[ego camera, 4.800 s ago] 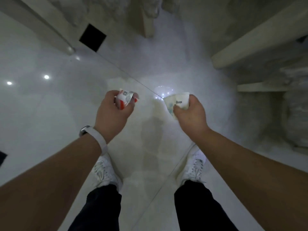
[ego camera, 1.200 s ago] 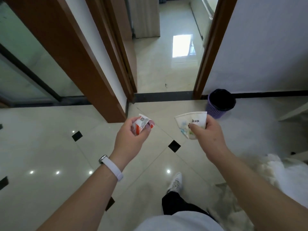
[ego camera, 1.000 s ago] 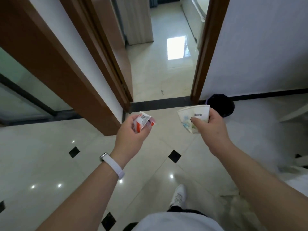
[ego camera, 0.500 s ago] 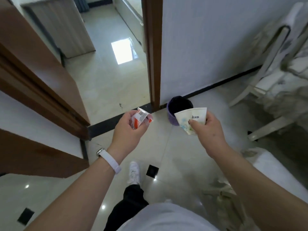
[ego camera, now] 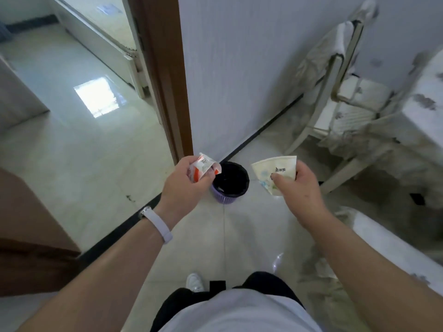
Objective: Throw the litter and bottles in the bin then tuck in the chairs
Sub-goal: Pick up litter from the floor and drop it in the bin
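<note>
A small purple bin point(ego camera: 227, 198) with a black liner stands on the tiled floor against the white wall, just right of a door frame. My left hand point(ego camera: 185, 185) is shut on a crumpled red and white wrapper point(ego camera: 202, 167), held at the bin's left rim. My right hand point(ego camera: 296, 188) grips a flattened white paper cup point(ego camera: 275, 171) to the right of the bin. A white chair point(ego camera: 345, 97) draped with cloth stands at the upper right beside a covered table point(ego camera: 424, 111).
A brown door frame point(ego camera: 165, 75) rises left of the bin, with an open doorway and glossy floor beyond. A brown door panel point(ego camera: 31, 226) stands at the left. White patterned cloth point(ego camera: 383, 238) lies at the lower right. My shoe point(ego camera: 195, 282) is on the tiles below.
I have walked from a dim spot through the room to the bin. Both hands, still holding the wrapper and cup, now sit on either side of the bin, which is much closer.
</note>
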`<act>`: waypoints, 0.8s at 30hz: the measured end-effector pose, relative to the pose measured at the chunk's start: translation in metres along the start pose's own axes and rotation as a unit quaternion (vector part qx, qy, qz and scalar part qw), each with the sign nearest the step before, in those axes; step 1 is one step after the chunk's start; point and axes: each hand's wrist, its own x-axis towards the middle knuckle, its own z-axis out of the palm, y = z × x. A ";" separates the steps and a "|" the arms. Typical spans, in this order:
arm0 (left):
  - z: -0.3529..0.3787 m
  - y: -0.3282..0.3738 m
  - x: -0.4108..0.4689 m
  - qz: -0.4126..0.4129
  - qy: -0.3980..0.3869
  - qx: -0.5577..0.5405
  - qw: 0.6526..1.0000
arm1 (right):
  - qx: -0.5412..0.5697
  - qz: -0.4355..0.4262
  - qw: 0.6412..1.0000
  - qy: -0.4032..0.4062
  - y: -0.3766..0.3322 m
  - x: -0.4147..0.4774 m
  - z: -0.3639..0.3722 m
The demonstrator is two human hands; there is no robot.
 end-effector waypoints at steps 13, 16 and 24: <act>0.031 -0.020 0.126 0.002 -0.100 0.061 0.993 | -0.032 0.065 0.997 0.036 0.028 0.095 0.040; 0.042 -0.021 0.160 -0.016 -0.111 0.083 0.990 | -0.039 0.077 0.996 0.019 0.037 0.138 0.052; 0.087 0.006 0.262 -0.060 -0.148 0.089 0.983 | -0.050 0.099 0.994 -0.006 0.045 0.255 0.053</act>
